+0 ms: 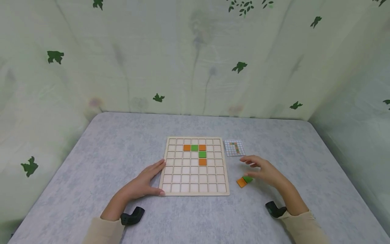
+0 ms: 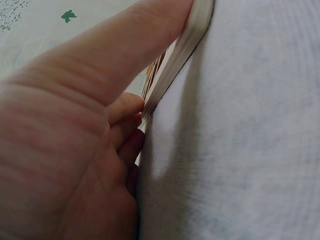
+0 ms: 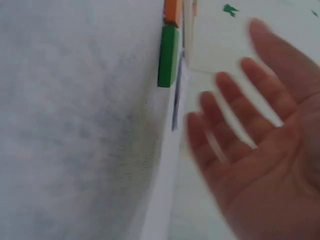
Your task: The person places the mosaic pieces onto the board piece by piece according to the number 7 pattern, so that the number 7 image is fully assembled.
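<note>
A square wooden grid board (image 1: 185, 178) lies on the table. Three orange tiles (image 1: 187, 147) and two green tiles (image 1: 194, 147) sit in its cells, a row of three with two below the right end. My left hand (image 1: 141, 183) rests against the board's left edge, thumb near the front corner and fingers farther up. To the right of the board, my right hand (image 1: 266, 172) hovers with relaxed, spread fingers, holding nothing. Just beside its thumb lie a loose orange tile (image 1: 241, 183) and a loose green tile (image 1: 248, 179), touching each other; the right wrist view shows the green tile (image 3: 168, 57) apart from the hand.
A small printed grid card (image 1: 234, 148) with a coloured tile pattern lies beside the board's upper right side. The grey table (image 1: 128, 135) ends at a pale cloth backdrop (image 1: 182, 51) with green leaf shapes. Each wrist wears a black device.
</note>
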